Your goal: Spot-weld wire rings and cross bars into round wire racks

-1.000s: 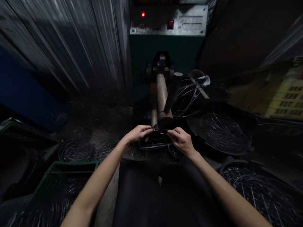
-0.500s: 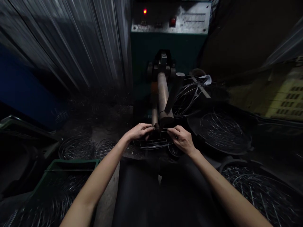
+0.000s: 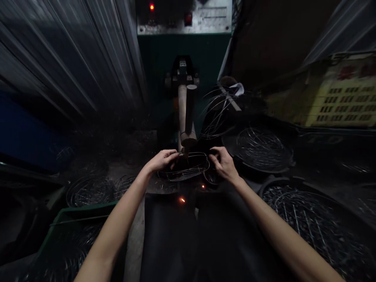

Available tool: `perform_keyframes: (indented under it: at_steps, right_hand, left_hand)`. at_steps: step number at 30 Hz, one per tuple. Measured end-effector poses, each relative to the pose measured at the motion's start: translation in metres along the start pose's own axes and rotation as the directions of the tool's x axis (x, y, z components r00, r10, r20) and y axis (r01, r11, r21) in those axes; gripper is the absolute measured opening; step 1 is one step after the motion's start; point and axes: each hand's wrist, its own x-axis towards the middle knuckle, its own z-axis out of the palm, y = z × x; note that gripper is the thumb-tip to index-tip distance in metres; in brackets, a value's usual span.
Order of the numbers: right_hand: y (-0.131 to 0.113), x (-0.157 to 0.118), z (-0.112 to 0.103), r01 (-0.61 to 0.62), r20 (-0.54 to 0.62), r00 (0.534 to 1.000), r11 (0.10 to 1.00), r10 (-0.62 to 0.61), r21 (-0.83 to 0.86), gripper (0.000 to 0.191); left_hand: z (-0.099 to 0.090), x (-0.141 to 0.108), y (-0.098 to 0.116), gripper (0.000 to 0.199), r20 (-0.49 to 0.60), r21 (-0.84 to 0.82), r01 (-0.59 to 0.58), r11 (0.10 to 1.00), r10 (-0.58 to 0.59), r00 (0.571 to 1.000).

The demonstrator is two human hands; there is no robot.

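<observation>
My left hand (image 3: 164, 161) pinches the near-left upper edge of a wire frame (image 3: 189, 172), a rounded thin metal loop with several parallel wires along its lower side. This edge meets the lower tip of a spot welder's electrode arm (image 3: 188, 135). Off the frame's right end, my right hand (image 3: 225, 163) hovers with curled fingers; a dark gap shows between thumb and forefinger, and no wire is visible in it. Orange sparks (image 3: 182, 200) glow below, over a dark apron or cover (image 3: 176, 235).
The welder's panel (image 3: 173, 23) has a lit red lamp. Loose wire pieces fill a black basin (image 3: 289, 168) and a larger tub (image 3: 272, 182) at right. A green crate (image 3: 58, 219) stands at lower left, a yellow crate (image 3: 317, 105) at far right.
My right hand has come away from the wire it was pinching. The frame's loop now shows more fully, and sparks have appeared. The whole view has shifted, moving the machine leftward.
</observation>
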Motion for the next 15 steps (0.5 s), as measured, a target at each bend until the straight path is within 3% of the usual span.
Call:
perform_keyframes:
  at_steps: [4, 9, 12, 15]
  right_hand:
    - [0.006, -0.003, -0.008, -0.030, 0.204, 0.979, 0.994, 0.009, 0.103, 0.021]
    - [-0.023, -0.009, -0.005, 0.047, 0.163, 0.985, 0.996, -0.058, 0.072, 0.025]
    - [-0.040, -0.015, 0.004, 0.104, 0.136, 0.986, 0.991, -0.092, -0.080, 0.029]
    - [-0.050, -0.017, 0.013, 0.145, 0.120, 0.985, 0.968, -0.123, -0.205, 0.027]
  left_hand:
    - [0.000, -0.001, -0.008, 0.039, -0.038, -0.006, 0.009, 1.000, -0.009, 0.999]
    - [-0.010, -0.022, -0.020, 0.037, -0.169, 0.141, -0.026, 0.990, 0.050, 0.984]
    - [-0.010, -0.035, -0.006, 0.039, -0.315, 0.346, -0.019, 0.938, 0.136, 0.939]
    - [-0.002, -0.033, 0.019, 0.046, -0.249, 0.583, 0.020, 0.812, 0.155, 0.956]
